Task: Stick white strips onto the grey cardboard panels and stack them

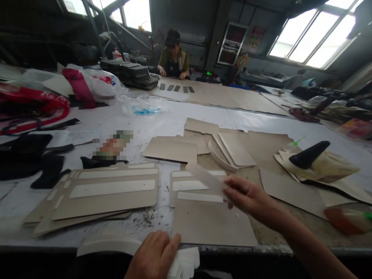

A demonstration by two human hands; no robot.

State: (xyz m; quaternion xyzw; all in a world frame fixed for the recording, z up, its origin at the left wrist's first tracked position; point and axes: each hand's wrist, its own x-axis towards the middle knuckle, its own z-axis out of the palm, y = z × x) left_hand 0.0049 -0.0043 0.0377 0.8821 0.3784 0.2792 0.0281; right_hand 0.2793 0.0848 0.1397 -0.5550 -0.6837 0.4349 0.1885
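My right hand [240, 193] pinches the end of a grey-beige strip [207, 180], held tilted over pale strips on a beige board. Below it a larger beige board [212, 224] lies near the table's front edge, with one pale strip [200, 197] along its top. My left hand [155, 252] is at the table edge by that board's lower left corner, fingers bent and together; a bundle of white strips [184, 263] shows beneath it, partly hidden. Left of the boards, a stack of beige boards with white strips [107, 197] lies on the table.
Loose beige pieces [171, 149] lie behind the boards. A black cone-shaped object [309, 155] and a bottle of orange-brown liquid [345, 220] are at right. Black pieces [26, 155] and plastic bags [99, 83] are at left. A person [173, 58] works across the table.
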